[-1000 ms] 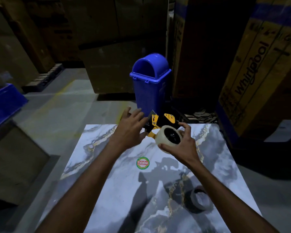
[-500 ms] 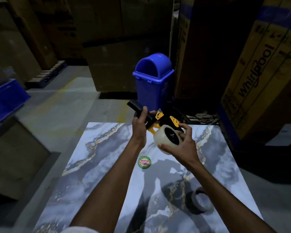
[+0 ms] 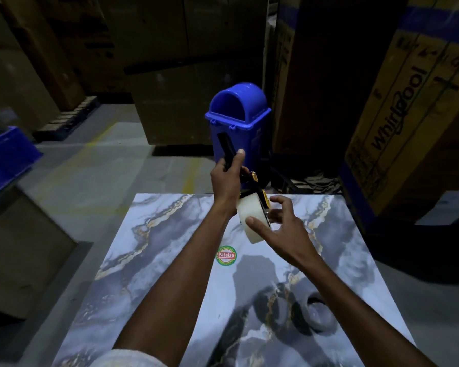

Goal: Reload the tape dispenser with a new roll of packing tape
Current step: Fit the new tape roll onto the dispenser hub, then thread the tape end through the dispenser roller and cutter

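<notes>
My left hand [image 3: 224, 181] grips the black handle of the black-and-yellow tape dispenser [image 3: 252, 181], held up over the far edge of the marble-patterned table [image 3: 154, 250] with the handle pointing up and away. A pale roll of packing tape [image 3: 249, 221] sits against the dispenser's side, at its hub. My right hand [image 3: 278, 223] is on the roll, thumb on its outer face and fingers spread behind it. An empty dark tape core [image 3: 317, 315] lies on the table near my right forearm.
A blue swing-lid bin [image 3: 237, 120] stands just beyond the table. Tall cardboard boxes [image 3: 408, 107] rise at the right and behind. A blue crate [image 3: 6, 154] is at the left edge. A round sticker [image 3: 226, 255] marks the table's middle.
My left hand has closed on the dispenser's handle and tilted it upright, lifting it. The roll has turned edge-on against the dispenser, and my right hand's fingers have spread.
</notes>
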`<state>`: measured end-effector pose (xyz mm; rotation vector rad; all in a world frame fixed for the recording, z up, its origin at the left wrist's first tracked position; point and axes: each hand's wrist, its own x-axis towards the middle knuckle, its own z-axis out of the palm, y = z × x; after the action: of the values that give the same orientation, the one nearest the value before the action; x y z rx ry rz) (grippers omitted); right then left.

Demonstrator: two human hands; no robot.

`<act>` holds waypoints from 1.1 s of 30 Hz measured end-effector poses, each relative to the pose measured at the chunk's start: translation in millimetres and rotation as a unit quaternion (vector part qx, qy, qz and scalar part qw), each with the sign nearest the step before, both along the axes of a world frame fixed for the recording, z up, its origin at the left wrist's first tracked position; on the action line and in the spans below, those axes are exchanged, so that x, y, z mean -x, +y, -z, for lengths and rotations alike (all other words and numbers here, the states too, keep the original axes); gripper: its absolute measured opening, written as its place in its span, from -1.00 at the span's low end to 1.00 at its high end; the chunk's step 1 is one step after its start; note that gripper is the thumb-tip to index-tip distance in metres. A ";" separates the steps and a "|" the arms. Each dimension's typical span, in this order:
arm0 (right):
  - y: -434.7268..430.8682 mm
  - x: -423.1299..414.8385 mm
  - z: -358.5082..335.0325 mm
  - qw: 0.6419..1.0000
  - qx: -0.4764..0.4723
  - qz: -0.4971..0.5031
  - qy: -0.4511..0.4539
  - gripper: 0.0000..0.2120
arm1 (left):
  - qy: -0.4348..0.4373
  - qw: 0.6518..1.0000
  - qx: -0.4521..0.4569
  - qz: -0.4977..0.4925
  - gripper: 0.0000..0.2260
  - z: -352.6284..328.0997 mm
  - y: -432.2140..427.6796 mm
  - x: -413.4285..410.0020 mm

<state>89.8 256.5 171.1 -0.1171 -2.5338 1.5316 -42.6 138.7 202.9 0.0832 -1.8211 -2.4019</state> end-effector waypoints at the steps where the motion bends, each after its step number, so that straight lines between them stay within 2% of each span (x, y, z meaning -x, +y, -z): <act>1: 1.6 -1.3 -2.6 0.999 -0.035 0.008 0.039 -0.36 | 0.005 1.000 0.011 0.008 -0.77 -1.5 -0.2 0.9; 4: 9.9 2.9 -12.7 0.969 -0.144 0.008 0.198 -0.56 | 0.011 0.999 0.035 0.019 -0.79 -4.9 -2.7 5.6; 7: 15.7 14.8 -29.2 0.936 -0.220 -0.076 0.263 -0.74 | 0.018 0.998 0.058 0.021 -0.77 -5.6 -6.1 6.8; 10: 20.5 26.1 -46.7 0.924 -0.256 -0.120 0.256 -0.80 | 0.028 0.996 0.075 0.038 -0.75 -7.4 -8.3 5.1; 13: 25.5 37.2 -71.2 0.923 -0.283 -0.163 0.206 -0.80 | 0.034 0.994 0.092 0.055 -0.72 -11.6 -10.8 5.5; 16: 23.2 43.7 -87.6 0.905 -0.316 -0.225 0.177 -0.83 | 0.031 0.992 0.105 0.061 -0.71 -14.8 -12.4 5.8; 22: 13.5 47.8 -87.7 0.860 -0.395 -0.257 0.195 -0.89 | 0.029 0.992 0.105 0.070 -0.72 -14.6 -15.9 6.2; 29: 6.5 46.5 -74.5 0.782 -0.494 -0.280 0.258 -0.95 | 0.011 0.992 0.111 0.066 -0.72 -8.3 -21.1 1.2; 31: 4.3 46.3 -70.2 0.787 -0.490 -0.270 0.259 -0.94 | 0.005 0.993 0.094 0.064 -0.74 -7.4 -22.2 -0.2; 33: 2.5 43.7 -65.9 0.822 -0.439 -0.264 0.248 -0.90 | -0.001 0.995 0.068 0.071 -0.79 -6.2 -23.5 -4.4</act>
<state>46.0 259.0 236.9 1.0243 -2.6043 0.2360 -38.3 115.2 209.1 -0.0581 -2.0515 -2.3580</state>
